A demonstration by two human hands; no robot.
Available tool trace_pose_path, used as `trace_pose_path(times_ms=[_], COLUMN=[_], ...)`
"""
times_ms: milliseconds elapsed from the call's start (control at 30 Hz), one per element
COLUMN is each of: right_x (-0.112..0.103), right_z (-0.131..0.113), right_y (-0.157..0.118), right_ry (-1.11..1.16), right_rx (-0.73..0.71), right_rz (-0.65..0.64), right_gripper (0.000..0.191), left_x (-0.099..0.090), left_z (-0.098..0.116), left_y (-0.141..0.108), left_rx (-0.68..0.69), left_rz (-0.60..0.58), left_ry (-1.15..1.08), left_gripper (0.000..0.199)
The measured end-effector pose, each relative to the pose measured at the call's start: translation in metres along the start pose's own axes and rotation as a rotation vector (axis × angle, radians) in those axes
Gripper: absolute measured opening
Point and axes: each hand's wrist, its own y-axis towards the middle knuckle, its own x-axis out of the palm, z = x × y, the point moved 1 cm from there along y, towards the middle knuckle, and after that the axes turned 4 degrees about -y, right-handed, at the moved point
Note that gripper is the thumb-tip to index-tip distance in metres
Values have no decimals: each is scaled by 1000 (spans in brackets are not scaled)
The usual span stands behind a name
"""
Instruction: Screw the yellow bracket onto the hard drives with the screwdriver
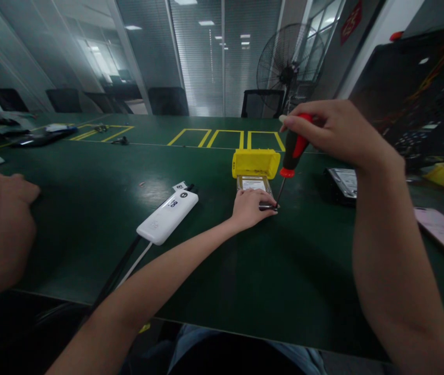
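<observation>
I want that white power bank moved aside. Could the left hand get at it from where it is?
Probably yes. The left hand rests on the drive, and only bare green table lies between it and the power bank. It would have to let go of the drive first.

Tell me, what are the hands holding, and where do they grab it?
The right hand holds a screwdriver by its red-and-black handle. The left hand presses on the hard drive.

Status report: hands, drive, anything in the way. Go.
Right hand gripping screwdriver, tip down at hard drive. Left hand pressing on drive. Yellow bin just behind.
</observation>
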Motion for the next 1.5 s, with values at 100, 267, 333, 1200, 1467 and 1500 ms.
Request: trace_pose_path(times_ms=[100, 267, 333, 1200, 1467, 1500], right_x=[1, -2, -3, -9, -8, -7], right_z=[4, 1, 0, -8, -2, -1], right_y=[0, 0, 0, -2, 0, 0], right_ry=[-33, 53, 99, 271, 209, 193], right_rx=[35, 80, 80, -39, -28, -24], right_rz=[11, -46, -72, -87, -45, -43], right_gripper=[51, 51, 48, 33, 33, 35], left_x=[0, -2, -3, -3, -2, -2], left_z=[1, 1, 1, -3, -4, -3], left_y=[0, -1, -2, -3, -2, -2], left_rx=[-6, -8, -13, 3, 11, 8], left_rz=[-1, 4, -6, 8, 14, 8], left_ry=[7, 0, 2, -14, -7, -3], left_gripper=[22, 22, 22, 20, 21, 21])
